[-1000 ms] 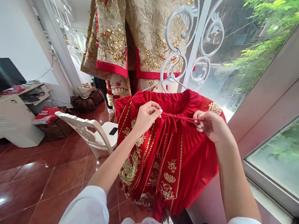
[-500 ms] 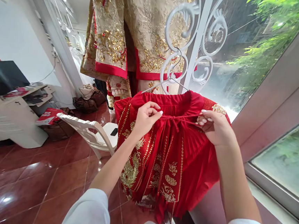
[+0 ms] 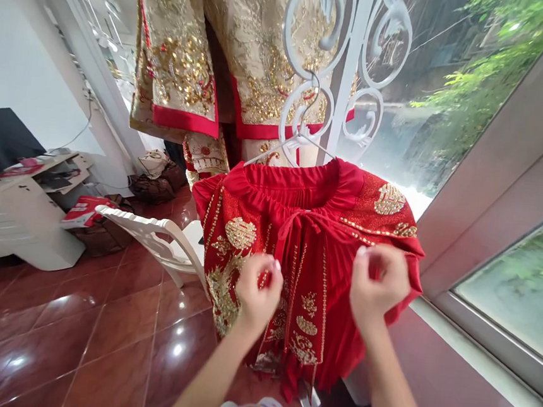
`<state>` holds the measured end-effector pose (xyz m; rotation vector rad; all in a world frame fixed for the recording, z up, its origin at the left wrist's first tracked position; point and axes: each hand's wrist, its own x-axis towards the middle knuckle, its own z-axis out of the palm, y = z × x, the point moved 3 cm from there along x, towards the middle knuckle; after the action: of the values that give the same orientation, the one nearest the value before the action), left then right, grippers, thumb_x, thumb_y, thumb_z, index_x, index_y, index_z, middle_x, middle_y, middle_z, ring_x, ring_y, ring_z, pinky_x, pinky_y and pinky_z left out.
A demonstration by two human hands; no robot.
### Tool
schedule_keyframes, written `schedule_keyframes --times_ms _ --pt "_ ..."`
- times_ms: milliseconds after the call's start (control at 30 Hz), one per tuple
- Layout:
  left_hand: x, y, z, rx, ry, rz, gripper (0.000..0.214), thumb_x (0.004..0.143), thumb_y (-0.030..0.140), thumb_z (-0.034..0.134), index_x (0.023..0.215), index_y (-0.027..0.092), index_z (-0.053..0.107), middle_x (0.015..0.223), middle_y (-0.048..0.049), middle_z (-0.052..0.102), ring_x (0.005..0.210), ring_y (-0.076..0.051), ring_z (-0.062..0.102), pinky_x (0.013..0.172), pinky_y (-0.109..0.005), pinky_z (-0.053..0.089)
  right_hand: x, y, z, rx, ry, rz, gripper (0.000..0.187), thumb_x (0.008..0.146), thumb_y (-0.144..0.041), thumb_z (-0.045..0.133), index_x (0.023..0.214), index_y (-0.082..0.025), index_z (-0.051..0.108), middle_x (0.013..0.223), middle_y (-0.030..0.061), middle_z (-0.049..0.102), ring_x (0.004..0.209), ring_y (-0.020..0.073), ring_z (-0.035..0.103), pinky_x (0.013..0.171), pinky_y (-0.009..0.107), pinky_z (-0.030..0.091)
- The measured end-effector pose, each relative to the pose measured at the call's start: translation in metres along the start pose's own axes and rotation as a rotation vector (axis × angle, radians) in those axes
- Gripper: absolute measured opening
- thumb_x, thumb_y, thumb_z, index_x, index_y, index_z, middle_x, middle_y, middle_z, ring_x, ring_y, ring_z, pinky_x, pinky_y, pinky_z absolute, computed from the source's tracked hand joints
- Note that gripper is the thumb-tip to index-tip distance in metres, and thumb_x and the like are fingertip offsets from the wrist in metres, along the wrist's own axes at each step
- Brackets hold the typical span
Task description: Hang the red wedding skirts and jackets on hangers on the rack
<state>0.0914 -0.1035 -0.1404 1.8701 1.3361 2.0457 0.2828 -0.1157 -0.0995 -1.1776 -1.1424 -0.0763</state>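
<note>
A red pleated skirt (image 3: 317,192) with gold embroidery and a gathered waist hangs from a white hanger (image 3: 296,142). Its tied red drawstring (image 3: 293,221) droops down the front. My left hand (image 3: 258,294) pinches the cloth low on the front panel. My right hand (image 3: 379,282) pinches the skirt's side edge, below the gold motif. Both hands hold the fabric with closed fingers, which hide the cloth beneath them.
Behind the skirt, a cream and gold embroidered robe (image 3: 183,63) hangs on a white scrolled metal stand (image 3: 346,58). A white plastic chair (image 3: 154,237) stands left on red tiles (image 3: 112,335). A window (image 3: 520,295) lies right.
Both hands have left the drawstring and dropped lower on the skirt, and now pinch the cloth. The tie hangs free, and the view has shifted slightly, showing more of the skirt's top.
</note>
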Motion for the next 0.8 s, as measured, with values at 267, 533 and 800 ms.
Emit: schedule_keyframes --times_ms 267,533,800 --pt "-0.056 -0.053 0.050 0.197 -0.296 -0.394 0.046 0.081 0.034 0.055 0.124 0.020 0.046 0.127 -0.0145 0.052 0.117 -0.028 0.051 0.096 -0.043 0.043 -0.086 0.038 0.055 -0.380 -0.290 -0.004 0.034 0.084 -0.034 0.046 0.114 -0.017 0.048 0.112 0.0179 0.050 0.106 0.0317 0.046 0.085 0.050 0.040" --pt "-0.048 -0.084 0.048 0.041 -0.239 -0.491 0.023 0.086 0.026 0.041 0.095 0.015 0.058 0.095 -0.0106 0.067 0.088 -0.019 0.063 0.082 -0.031 0.048 -0.077 0.067 0.043 -0.479 -0.090 -0.228 0.015 0.082 -0.014 0.044 0.087 -0.015 0.058 0.090 0.0094 0.056 0.083 0.0205 0.049 0.073 0.035 0.033" --pt "-0.082 -0.101 0.036 0.157 -0.098 -0.044 0.033 0.088 0.037 0.043 0.103 0.014 0.061 0.095 -0.0123 0.063 0.090 -0.020 0.061 0.081 -0.033 0.050 -0.095 0.061 0.051 -0.723 -0.330 -0.254 0.013 0.079 -0.018 0.052 0.078 -0.019 0.065 0.083 0.0053 0.061 0.080 0.0202 0.044 0.075 0.036 0.023"
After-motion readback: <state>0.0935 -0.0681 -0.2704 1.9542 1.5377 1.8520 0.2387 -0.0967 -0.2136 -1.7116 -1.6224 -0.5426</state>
